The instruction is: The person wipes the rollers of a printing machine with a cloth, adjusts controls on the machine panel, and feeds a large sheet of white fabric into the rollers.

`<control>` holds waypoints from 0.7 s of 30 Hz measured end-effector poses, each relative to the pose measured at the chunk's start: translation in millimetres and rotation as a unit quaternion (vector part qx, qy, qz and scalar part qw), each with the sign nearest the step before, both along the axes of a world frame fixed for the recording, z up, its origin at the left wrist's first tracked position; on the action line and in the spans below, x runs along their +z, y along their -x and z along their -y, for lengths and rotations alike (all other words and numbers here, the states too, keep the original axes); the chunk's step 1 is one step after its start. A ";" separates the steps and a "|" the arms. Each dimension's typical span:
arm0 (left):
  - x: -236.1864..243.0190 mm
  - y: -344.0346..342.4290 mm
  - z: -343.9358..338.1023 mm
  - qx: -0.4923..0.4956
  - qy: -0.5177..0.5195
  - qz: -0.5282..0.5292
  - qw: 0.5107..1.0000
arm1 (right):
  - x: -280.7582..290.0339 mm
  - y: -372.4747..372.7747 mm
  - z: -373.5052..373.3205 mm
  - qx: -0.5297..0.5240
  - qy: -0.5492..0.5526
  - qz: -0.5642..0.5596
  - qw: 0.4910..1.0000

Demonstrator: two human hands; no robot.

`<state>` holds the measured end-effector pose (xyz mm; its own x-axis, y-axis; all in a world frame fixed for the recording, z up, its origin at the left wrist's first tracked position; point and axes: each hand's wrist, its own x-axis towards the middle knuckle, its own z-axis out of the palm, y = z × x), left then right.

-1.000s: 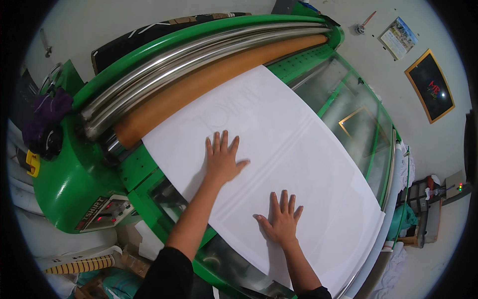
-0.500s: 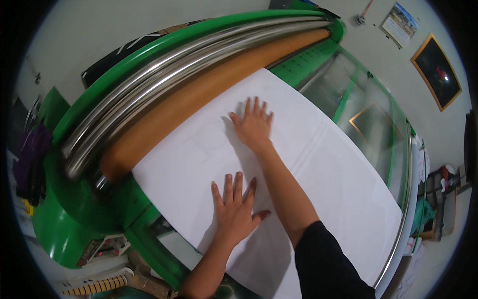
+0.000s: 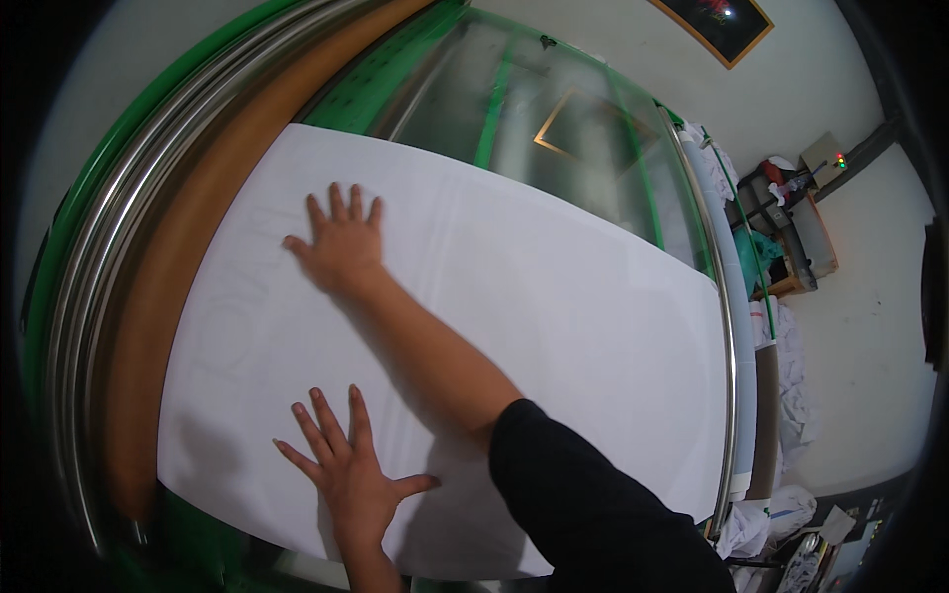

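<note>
A large white sheet (image 3: 554,296) lies spread over the glass-like bed of a green machine, with faint mirrored marks showing through it near its left part. My right hand (image 3: 344,242) rests flat on the sheet toward its far left, fingers spread, the black-sleeved arm reaching across. Nearer to me, my left hand (image 3: 358,484) is also on or just over the sheet, its fingers wide apart and the thumb pointing right. Neither hand grips anything. The sheet's left edge runs along a brown roller (image 3: 163,296).
Shiny metal rollers (image 3: 119,217) and a green frame curve beyond the brown roller. Clear panels with green strips (image 3: 573,138) lie past the sheet's far edge. A metal bar (image 3: 729,376) borders the right side. White cloth bundles (image 3: 791,385) and a cluttered shelf (image 3: 791,237) stand further right.
My view has swung to the right, so the rollers now sit further left. Both hands stay spread on the sheet. More of the sheet's right side and the cloth bundles show.
</note>
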<state>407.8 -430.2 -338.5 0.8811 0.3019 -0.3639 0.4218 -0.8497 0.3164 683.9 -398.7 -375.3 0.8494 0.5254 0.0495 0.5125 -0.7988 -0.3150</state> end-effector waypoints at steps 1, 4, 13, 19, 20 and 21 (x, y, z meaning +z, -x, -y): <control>-2.6 2.5 -3.0 -0.003 0.003 0.006 1.000 | -8.7 -9.8 8.6 -0.013 0.011 0.014 1.000; -13.6 14.0 -10.1 -0.008 0.010 0.027 1.000 | -29.2 -27.8 31.6 -0.036 0.021 0.063 0.997; -33.7 24.4 -8.5 -0.023 0.021 0.086 0.996 | -26.3 -54.3 147.3 -0.111 0.070 0.046 0.990; -31.8 20.7 -7.6 -0.023 0.009 0.087 0.996 | -13.9 -78.1 115.9 -0.100 0.057 0.051 0.992; -32.5 20.2 -6.3 -0.020 0.008 0.094 0.995 | -13.6 -82.0 109.7 -0.091 0.062 0.056 0.992; -33.4 20.3 -6.0 -0.016 0.006 0.102 0.995 | -13.6 -84.0 104.3 -0.081 0.068 0.060 0.993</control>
